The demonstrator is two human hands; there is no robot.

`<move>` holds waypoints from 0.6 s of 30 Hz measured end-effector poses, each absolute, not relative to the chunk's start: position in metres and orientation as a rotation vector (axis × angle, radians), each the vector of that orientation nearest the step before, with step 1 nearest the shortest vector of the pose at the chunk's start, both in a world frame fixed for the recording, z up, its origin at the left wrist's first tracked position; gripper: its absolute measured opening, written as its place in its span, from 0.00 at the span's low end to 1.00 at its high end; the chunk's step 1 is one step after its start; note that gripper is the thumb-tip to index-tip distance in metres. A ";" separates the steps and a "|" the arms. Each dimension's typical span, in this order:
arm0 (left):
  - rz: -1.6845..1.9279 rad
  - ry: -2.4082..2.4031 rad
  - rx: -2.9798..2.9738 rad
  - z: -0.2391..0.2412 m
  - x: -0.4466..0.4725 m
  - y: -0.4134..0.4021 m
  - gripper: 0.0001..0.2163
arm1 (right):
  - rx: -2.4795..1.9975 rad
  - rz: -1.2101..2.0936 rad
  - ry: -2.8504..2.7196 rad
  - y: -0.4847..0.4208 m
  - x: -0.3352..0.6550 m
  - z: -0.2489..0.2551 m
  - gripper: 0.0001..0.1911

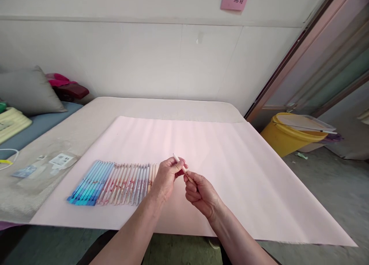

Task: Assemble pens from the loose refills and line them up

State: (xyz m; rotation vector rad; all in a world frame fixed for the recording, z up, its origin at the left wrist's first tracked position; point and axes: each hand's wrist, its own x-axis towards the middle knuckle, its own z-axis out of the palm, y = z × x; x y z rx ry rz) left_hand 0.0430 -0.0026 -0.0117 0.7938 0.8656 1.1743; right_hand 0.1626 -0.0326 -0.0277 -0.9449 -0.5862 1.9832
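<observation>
Over the middle of the pink sheet, my left hand (170, 174) is closed around a slim pen (176, 157), whose white end points up and away from me. My right hand (201, 191) pinches the light-brown lower part of the same pen. Both hands are close together, and the fingers hide much of its middle. Left of my hands lies a row of several pens (123, 184), side by side on the sheet. Blue ones are at the far left, then clear ones with reddish patterns, then pale ones partly covered by my left wrist.
The pink sheet (245, 188) covers most of the table. A clear plastic bag (57, 161) with labels lies at the left. Beyond it are a grey cushion (29, 90) and folded yellow cloth (13, 123). A yellow bucket (284, 138) stands on the floor at right.
</observation>
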 end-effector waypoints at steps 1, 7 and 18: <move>1.177 0.864 0.778 -0.012 0.043 -0.002 0.08 | -0.963 1.953 -0.601 -0.033 0.163 -0.027 0.13; 1.280 0.948 0.597 -0.017 0.040 0.001 0.10 | -1.146 1.624 -0.576 -0.026 0.170 -0.022 0.19; 1.234 0.935 0.658 -0.020 0.055 -0.012 0.10 | -1.054 1.530 -0.451 -0.023 0.175 -0.036 0.21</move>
